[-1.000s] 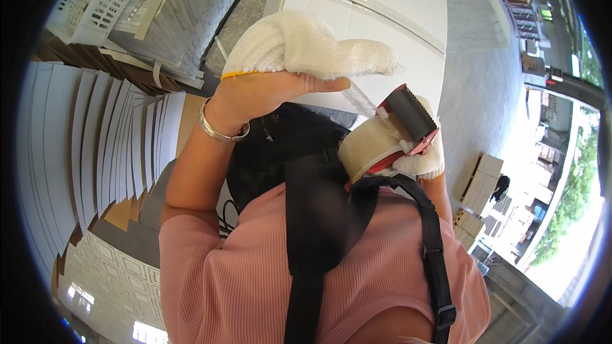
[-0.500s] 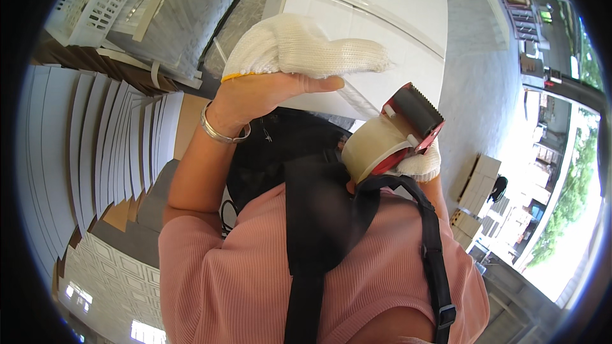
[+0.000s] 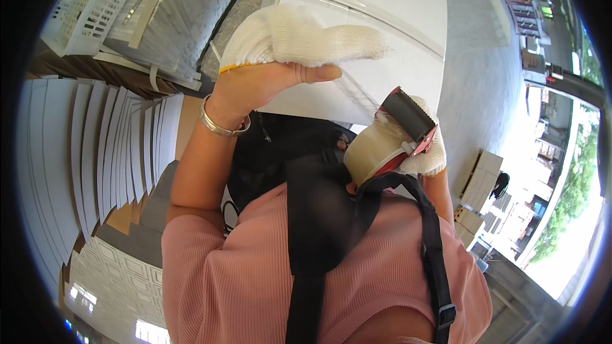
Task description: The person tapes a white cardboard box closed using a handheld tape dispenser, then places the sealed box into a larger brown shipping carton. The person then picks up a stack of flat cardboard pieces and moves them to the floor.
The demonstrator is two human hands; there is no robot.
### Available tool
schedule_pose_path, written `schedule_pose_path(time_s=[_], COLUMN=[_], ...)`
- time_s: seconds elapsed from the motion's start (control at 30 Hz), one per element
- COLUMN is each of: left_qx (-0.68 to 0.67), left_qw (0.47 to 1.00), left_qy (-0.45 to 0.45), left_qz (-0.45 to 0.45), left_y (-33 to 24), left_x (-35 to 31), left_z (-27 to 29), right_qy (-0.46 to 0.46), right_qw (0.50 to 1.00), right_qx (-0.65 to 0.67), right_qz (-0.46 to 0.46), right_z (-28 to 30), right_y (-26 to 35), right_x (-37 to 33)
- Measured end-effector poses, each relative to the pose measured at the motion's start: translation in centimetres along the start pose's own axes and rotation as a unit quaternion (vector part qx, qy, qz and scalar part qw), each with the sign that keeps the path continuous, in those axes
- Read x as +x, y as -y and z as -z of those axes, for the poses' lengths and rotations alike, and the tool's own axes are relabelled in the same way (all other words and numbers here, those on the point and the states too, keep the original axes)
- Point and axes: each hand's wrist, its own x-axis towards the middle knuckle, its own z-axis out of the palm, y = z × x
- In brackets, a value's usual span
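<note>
My left hand (image 3: 299,48), in a white knit glove that leaves the thumb bare, stretches over the white carton (image 3: 382,0). Its fingers and thumb point right, laid out long rather than curled. A strip of clear tape (image 3: 360,94) runs from beneath that hand to a red tape dispenser (image 3: 408,114) with a dark roller and a toothed edge. Behind the dispenser, my gloved right hand (image 3: 432,153) grips it; most of those fingers are hidden. A thick roll of tape (image 3: 370,150) sits on the dispenser, close to my chest.
Flat white-faced cardboard sheets (image 3: 95,153) stand in a row at the left. A white plastic basket (image 3: 95,16) is at the upper left, beside wrapped stacks. Stacked cartons (image 3: 481,178) stand on the grey floor (image 3: 472,95) at the right.
My left hand has shifted slightly up and left. The dispenser has turned a little and moved slightly, and more of my right glove shows behind it.
</note>
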Motion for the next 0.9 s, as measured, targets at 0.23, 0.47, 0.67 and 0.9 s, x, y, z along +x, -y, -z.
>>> schedule_pose_path(time_s=[0.23,0.47,0.67,0.9], left_qx=[0.021,-0.009,0.072,-0.017], left_qw=[0.999,0.998,0.988,0.996], left_qy=[0.027,0.024,0.023,0.086], left_qz=[-0.038,-0.061,-0.133,-0.018], left_y=[0.4,-1.0,-0.1,-0.5], left_x=[0.9,1.8,3.9,4.9], left_z=[0.2,-0.1,-1.5,-0.4], right_qy=[-0.056,-0.152,-0.231,-0.116], right_qw=[0.985,0.935,0.879,0.966], right_qx=[0.131,0.285,0.342,0.188], right_qz=[-0.093,-0.144,-0.241,-0.132], right_z=[0.5,1.1,2.8,2.9], right_y=[-0.7,-3.6,-5.8,-4.7], right_x=[-0.4,-1.8,-2.4,-2.3])
